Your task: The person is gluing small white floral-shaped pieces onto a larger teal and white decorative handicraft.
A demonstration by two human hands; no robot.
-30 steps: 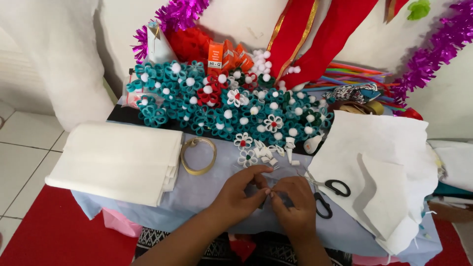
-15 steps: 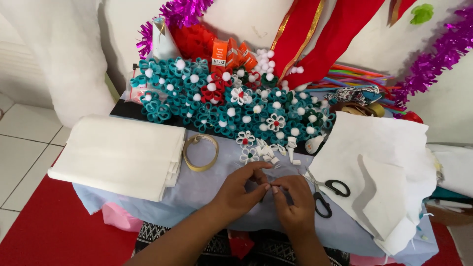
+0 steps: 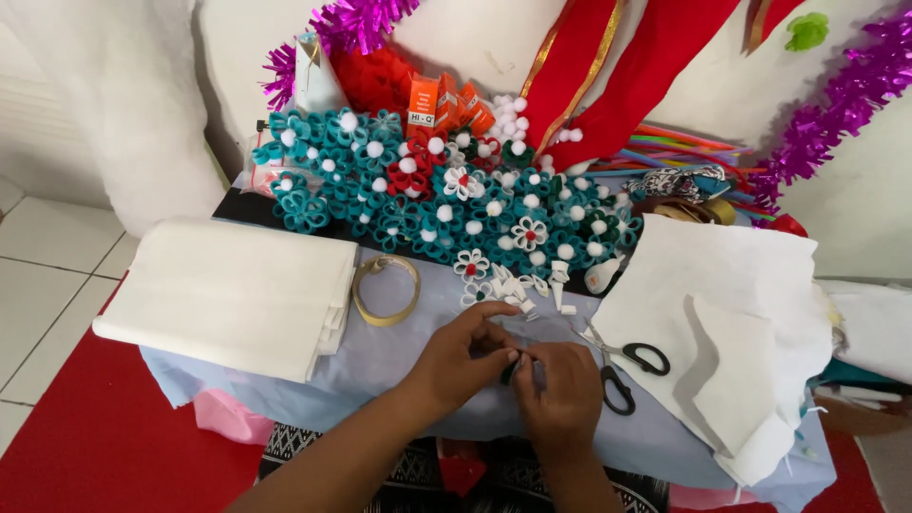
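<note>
While both hands pinch it, the dark strip slants diagonally.

We log teal felt flowers with white pompom centres, a few red ones and white ones among them. Desk cloth: pale lavender-blue. Folded fabric stack: white. Ribbon roll: gold. Scissors: black handles. Tinsel: magenta. Hanging ribbons: red, gold-edged. Floor mat: red. Small boxes: orange.
</note>
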